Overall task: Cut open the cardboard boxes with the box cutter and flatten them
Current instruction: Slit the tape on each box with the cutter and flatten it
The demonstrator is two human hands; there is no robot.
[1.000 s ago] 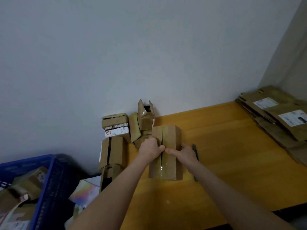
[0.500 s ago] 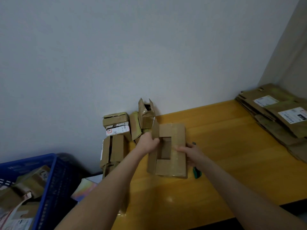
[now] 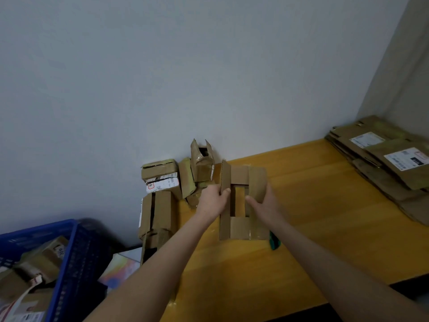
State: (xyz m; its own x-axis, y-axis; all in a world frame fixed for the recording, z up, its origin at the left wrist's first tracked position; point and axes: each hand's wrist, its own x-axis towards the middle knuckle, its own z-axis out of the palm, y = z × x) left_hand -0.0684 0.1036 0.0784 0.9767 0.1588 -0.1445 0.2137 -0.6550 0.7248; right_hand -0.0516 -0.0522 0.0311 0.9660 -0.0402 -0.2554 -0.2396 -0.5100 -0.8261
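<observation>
Your left grip (image 3: pixel 214 201) pinches the left flap of the box (image 3: pixel 240 231), thumb hooked over the edge. Your right grip (image 3: pixel 264 203) clasps the right flap, thumb on its inner face. That box rests on the surface (image 3: pixel 325 217), its top flaps spread apart. Your cutter (image 3: pixel 275 243) lies just right of the box's near corner. Closed boxes (image 3: pixel 157 210) stand left of the box, flat cardboard (image 3: pixel 383 163) well to its right, and a crate (image 3: pixel 67 263) far to its left.

Opened box: brown cardboard box (image 3: pixel 239 230), table centre, top flaps spread; left flap upright, right flap bent outward.
Cutter: green box cutter (image 3: pixel 275 243), at the box's near right corner, partly hidden.
Flattened: stack of flat brown cardboard boxes (image 3: pixel 376 156), far right.
Unflattened: cluster of taped brown cardboard boxes (image 3: pixel 160 170), far left.
</observation>
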